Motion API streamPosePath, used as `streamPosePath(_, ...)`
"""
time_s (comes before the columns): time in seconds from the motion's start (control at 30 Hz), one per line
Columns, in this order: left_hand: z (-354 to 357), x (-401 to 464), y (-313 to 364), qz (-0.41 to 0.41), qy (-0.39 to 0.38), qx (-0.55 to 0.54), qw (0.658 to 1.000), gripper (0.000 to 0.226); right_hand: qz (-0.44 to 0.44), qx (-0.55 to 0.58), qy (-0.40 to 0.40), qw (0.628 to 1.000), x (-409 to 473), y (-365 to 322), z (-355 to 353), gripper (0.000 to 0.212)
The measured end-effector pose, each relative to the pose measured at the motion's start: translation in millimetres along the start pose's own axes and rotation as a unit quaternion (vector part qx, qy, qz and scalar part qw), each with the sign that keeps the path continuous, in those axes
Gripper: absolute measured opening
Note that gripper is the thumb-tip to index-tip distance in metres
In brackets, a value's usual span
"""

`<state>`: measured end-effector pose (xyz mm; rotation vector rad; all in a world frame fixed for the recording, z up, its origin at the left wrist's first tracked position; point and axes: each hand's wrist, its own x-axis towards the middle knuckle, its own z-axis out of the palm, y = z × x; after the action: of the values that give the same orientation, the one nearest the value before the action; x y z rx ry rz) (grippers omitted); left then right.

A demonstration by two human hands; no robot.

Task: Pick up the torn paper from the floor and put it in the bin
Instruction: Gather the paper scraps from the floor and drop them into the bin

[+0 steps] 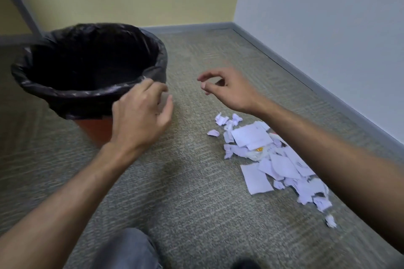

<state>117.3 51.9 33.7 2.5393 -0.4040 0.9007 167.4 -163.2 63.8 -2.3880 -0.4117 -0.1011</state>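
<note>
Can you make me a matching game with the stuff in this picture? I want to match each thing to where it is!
Things:
1. bin
2. torn paper
3. left hand
4. right hand

Places:
A. in a pile on the carpet near the white wall
B. up in the air above the carpet, empty, fingers curled
C. right by the black bag at the bin's rim
D. standing on the carpet on the left, lined with a black bag

Right pairs: 1-D, 2-A, 3-C, 4-B
</note>
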Motion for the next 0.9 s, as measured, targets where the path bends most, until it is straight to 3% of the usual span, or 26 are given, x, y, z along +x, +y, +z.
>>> streamPosePath(0.23, 76.7, -54.0, 61.8, -0.032, -0.159, -0.081, 0.983, 0.025, 0.096, -0.096, -0.032, 0.99, -91.3, 101.3, -15.1, 0.026)
streamPosePath(0.5, 159.5, -96.6, 100.5, -0.047, -0.369, -0.066, 0.926, 0.039, 0.197, -0.206, -0.063, 0.956, -168.7, 188.5, -25.4, 0.036)
streamPosePath(0.7, 202.9, -109.8, 121.7, -0.043, -0.426, -0.054, 0.902, 0.051, 0.245, -0.243, -0.086, 0.935, -193.6, 222.4, -3.9, 0.059)
streamPosePath(0.83, 223.8, -110.9, 134.1, -0.051, -0.453, -0.025, 0.89, 0.084, 0.251, -0.288, -0.102, 0.918, -194.5, 225.3, 14.6, 0.082)
streamPosePath(0.9, 230.2, -109.0, 139.9, -0.053, -0.459, 0.0, 0.887, 0.096, 0.248, -0.307, -0.099, 0.913, -193.5, 226.1, 22.8, 0.084)
